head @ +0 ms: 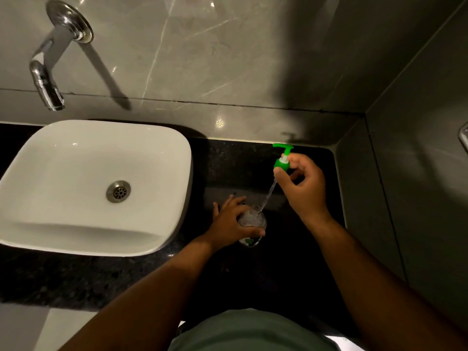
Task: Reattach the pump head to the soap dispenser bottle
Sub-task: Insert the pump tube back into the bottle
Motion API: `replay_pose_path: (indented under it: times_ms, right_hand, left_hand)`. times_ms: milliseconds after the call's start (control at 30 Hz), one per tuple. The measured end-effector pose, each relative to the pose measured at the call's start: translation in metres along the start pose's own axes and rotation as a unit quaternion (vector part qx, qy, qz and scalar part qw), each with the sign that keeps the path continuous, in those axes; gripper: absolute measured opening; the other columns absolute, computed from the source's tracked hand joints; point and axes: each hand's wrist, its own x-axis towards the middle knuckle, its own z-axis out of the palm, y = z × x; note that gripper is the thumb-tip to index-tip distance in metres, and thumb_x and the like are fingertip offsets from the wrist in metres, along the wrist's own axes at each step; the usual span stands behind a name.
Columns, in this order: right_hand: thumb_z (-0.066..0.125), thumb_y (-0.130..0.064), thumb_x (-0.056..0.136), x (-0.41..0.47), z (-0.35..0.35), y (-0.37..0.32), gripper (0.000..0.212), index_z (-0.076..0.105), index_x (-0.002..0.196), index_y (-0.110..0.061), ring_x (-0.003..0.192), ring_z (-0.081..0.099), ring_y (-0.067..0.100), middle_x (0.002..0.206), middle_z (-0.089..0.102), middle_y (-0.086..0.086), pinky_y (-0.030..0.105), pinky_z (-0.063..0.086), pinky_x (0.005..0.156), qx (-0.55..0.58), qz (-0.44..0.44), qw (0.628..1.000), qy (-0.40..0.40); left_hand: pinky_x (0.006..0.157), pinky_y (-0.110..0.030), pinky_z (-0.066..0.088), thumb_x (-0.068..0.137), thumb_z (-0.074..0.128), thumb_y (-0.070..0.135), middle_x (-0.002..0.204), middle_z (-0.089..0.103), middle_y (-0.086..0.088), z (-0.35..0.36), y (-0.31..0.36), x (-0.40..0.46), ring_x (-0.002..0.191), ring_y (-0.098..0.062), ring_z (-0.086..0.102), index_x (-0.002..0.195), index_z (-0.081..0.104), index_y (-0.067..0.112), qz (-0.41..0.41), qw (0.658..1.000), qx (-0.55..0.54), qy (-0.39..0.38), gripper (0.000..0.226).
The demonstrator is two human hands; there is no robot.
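A clear soap dispenser bottle [253, 219] stands upright on the black granite counter [291, 262], seen from above. My left hand [231, 219] wraps around its left side and holds it. My right hand [305, 184] grips the collar of the green pump head [282, 159], raised above and behind the bottle. The pump's clear dip tube [267, 196] slants down from the collar, and its tip reaches the bottle's open neck. The nozzle points left.
A white countertop basin [96, 224] sits to the left, close to my left hand. A chrome wall tap [46, 79] hangs over it. Grey marble walls close off the back and right side of the counter.
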Motion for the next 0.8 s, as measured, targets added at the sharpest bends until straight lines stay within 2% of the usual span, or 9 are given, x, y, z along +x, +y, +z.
replay_pose_path:
  times_ms: [133, 267, 333, 433, 533, 600, 667, 700, 800]
  right_hand:
    - [0.072, -0.018, 0.083, -0.002, -0.001, -0.002, 0.026, 0.065, 0.107, -0.011, 0.078, 0.063, 0.019, 0.097, 0.068, 0.004, 0.029, 0.052, 0.065, 0.031, 0.010, 0.999, 0.026]
    - [0.072, -0.019, 0.081, 0.001, 0.001, -0.007, 0.026, 0.066, 0.105, -0.011, 0.068, 0.055, 0.005, 0.088, 0.066, -0.002, 0.020, 0.047, 0.061, 0.057, 0.024, 0.997, 0.053]
    - [0.071, -0.021, 0.081, 0.000, 0.001, -0.006, 0.027, 0.065, 0.106, -0.013, 0.069, 0.055, 0.004, 0.090, 0.066, -0.003, 0.022, 0.048, 0.061, 0.042, 0.010, 0.998, 0.043]
    - [0.070, -0.030, 0.081, -0.008, 0.003, -0.001, 0.032, 0.064, 0.109, -0.018, 0.080, 0.061, 0.009, 0.099, 0.067, -0.004, 0.027, 0.052, 0.068, -0.002, -0.022, 1.000, -0.002]
    - [0.071, -0.033, 0.078, -0.022, 0.008, 0.012, 0.033, 0.064, 0.108, -0.022, 0.081, 0.063, 0.014, 0.098, 0.068, -0.001, 0.034, 0.055, 0.071, -0.048, 0.006, 0.996, -0.069]
    - [0.074, -0.032, 0.076, -0.033, 0.014, 0.021, 0.034, 0.062, 0.107, -0.026, 0.089, 0.064, 0.010, 0.098, 0.068, -0.007, 0.027, 0.054, 0.076, -0.092, 0.062, 0.985, -0.135]
    - [0.079, -0.026, 0.074, -0.042, 0.019, 0.026, 0.034, 0.058, 0.099, -0.036, 0.090, 0.062, -0.004, 0.092, 0.063, -0.020, 0.006, 0.046, 0.072, -0.082, 0.104, 0.978, -0.163]
    - [0.080, -0.024, 0.073, -0.045, 0.021, 0.027, 0.036, 0.057, 0.094, -0.040, 0.088, 0.060, -0.011, 0.088, 0.062, -0.023, 0.001, 0.043, 0.068, -0.078, 0.113, 0.977, -0.165]
    - [0.083, -0.031, 0.067, -0.044, 0.023, 0.030, 0.036, 0.055, 0.086, -0.043, 0.083, 0.058, -0.010, 0.086, 0.061, -0.023, 0.011, 0.047, 0.070, -0.122, 0.121, 0.966, -0.191]
  left_hand:
    - [0.109, -0.053, -0.022, 0.050, 0.063, 0.090, 0.153, 0.029, 0.016, -0.001, 0.001, 0.000, 0.143, -0.004, 0.003, 0.120, 0.060, 0.041, -0.002, 1.000, -0.002, 0.000, 0.086]
    - [0.107, -0.052, -0.023, 0.051, 0.063, 0.090, 0.153, 0.030, 0.015, 0.000, 0.002, 0.000, 0.143, -0.004, 0.003, 0.120, 0.062, 0.040, 0.004, 1.000, -0.001, -0.003, 0.085]
    - [0.106, -0.051, -0.024, 0.051, 0.063, 0.090, 0.153, 0.030, 0.015, 0.000, 0.002, 0.001, 0.143, -0.004, 0.002, 0.118, 0.061, 0.041, 0.007, 1.000, 0.001, -0.003, 0.083]
    - [0.106, -0.051, -0.024, 0.052, 0.064, 0.089, 0.153, 0.030, 0.016, 0.000, 0.001, 0.001, 0.143, -0.003, 0.001, 0.115, 0.061, 0.042, 0.009, 1.000, -0.001, -0.010, 0.079]
    - [0.106, -0.051, -0.024, 0.053, 0.064, 0.089, 0.153, 0.029, 0.016, 0.000, -0.001, 0.001, 0.140, 0.001, 0.000, 0.116, 0.060, 0.043, 0.014, 1.000, 0.005, -0.009, 0.078]
    - [0.105, -0.049, -0.025, 0.054, 0.064, 0.088, 0.153, 0.028, 0.017, 0.001, -0.003, 0.002, 0.138, 0.004, 0.000, 0.118, 0.060, 0.043, 0.024, 1.000, 0.009, -0.002, 0.078]
    - [0.105, -0.047, -0.025, 0.055, 0.064, 0.088, 0.152, 0.028, 0.019, 0.004, -0.004, 0.002, 0.138, 0.004, 0.000, 0.117, 0.061, 0.043, 0.033, 0.999, 0.008, 0.004, 0.077]
    - [0.105, -0.047, -0.024, 0.056, 0.064, 0.088, 0.150, 0.028, 0.022, 0.005, -0.004, 0.001, 0.138, 0.005, 0.000, 0.116, 0.060, 0.046, 0.034, 0.999, 0.003, 0.009, 0.073]
    - [0.104, -0.046, -0.024, 0.059, 0.065, 0.084, 0.140, 0.030, 0.031, 0.008, -0.004, -0.001, 0.134, 0.009, 0.002, 0.110, 0.051, 0.066, 0.031, 0.999, -0.021, 0.021, 0.056]
